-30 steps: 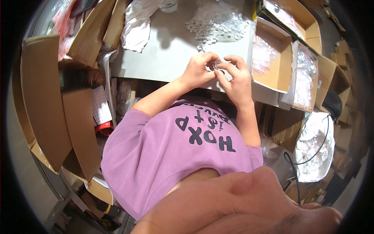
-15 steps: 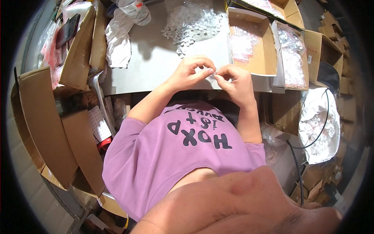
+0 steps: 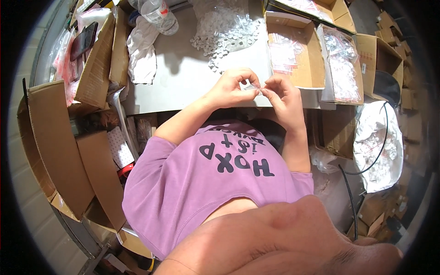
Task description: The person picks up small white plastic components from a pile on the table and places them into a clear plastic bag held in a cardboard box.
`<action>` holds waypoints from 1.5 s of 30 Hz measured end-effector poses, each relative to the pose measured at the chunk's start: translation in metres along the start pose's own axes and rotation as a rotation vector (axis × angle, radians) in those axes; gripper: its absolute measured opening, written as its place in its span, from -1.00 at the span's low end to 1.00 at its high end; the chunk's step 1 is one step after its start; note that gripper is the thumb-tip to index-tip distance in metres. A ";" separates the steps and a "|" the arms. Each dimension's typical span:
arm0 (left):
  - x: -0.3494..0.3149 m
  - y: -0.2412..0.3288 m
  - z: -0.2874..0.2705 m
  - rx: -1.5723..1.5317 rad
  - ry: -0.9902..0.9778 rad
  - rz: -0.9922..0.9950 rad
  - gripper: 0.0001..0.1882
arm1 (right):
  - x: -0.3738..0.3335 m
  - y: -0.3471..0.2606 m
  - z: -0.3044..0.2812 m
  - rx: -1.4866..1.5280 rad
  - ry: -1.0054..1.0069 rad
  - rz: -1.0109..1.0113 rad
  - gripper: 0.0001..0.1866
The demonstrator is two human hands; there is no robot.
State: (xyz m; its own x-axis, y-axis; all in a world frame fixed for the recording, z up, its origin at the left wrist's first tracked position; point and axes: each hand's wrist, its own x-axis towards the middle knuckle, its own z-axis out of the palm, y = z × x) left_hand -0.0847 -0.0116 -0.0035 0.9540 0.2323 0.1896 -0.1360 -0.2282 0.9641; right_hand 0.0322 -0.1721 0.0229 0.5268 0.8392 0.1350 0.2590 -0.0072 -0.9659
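The left hand (image 3: 233,88) and right hand (image 3: 286,98) meet above the near edge of the surface (image 3: 178,87), fingers pinched narrow on a small clear bag (image 3: 250,86). The step in hand looks like working its edge, whether opening or sealing I cannot tell. The next move seems to call for a steady left grip and fine right fingertip work. White discs (image 3: 220,49) lie beyond.

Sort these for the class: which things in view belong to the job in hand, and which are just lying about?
Likely the job:
- clear plastic item, between left hand and right hand
- small white pieces
- boxed small bags

Probably lying about:
- bottle
- white cloth
- phone
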 end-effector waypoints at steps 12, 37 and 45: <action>0.003 0.004 0.004 0.038 0.137 -0.073 -0.86 | -0.002 -0.013 -0.001 -0.153 0.111 -0.065 -0.83; 0.101 -0.001 0.022 0.750 -0.150 0.270 -0.82 | -0.017 0.002 -0.145 -0.968 0.967 -0.131 -0.93; 0.183 -0.044 0.038 1.161 -0.473 0.077 -0.76 | -0.022 0.045 -0.166 -1.105 0.888 -0.006 -0.80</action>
State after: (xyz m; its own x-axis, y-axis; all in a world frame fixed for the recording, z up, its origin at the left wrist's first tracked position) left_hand 0.1059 0.0052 -0.0186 0.9891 -0.1250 -0.0784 -0.1097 -0.9784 0.1753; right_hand 0.1663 -0.2814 0.0126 0.7425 0.2276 0.6300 0.5350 -0.7674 -0.3533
